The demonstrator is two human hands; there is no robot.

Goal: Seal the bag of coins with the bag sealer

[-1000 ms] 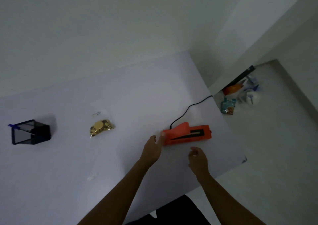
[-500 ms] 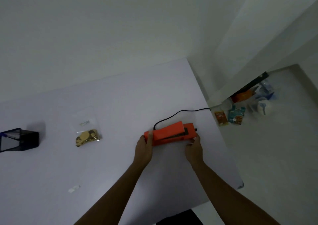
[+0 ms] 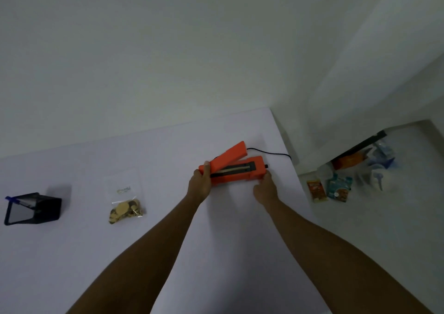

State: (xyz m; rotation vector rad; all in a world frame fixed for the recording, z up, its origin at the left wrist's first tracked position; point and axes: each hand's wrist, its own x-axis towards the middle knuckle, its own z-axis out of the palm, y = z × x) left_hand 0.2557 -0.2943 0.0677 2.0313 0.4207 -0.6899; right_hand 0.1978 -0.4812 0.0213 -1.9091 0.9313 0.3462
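An orange bag sealer (image 3: 236,172) lies on the white table (image 3: 168,217) near its far right corner, its lid raised and the dark sealing strip showing. My left hand (image 3: 201,184) grips the sealer's left end. My right hand (image 3: 264,187) holds its right end. A black cord (image 3: 271,152) runs from the sealer off the table's right edge. A clear bag of gold coins (image 3: 126,204) lies flat on the table well to the left of both hands, untouched.
A black mesh pen holder (image 3: 32,209) with a blue pen lies tipped over at the far left. On the floor to the right of the table are snack packets (image 3: 329,188) and plastic bags (image 3: 374,164). A wall runs behind the table.
Both hands reached the sealer and took hold of its two ends. The sealer now sits further back on the table and its lid has lifted open.
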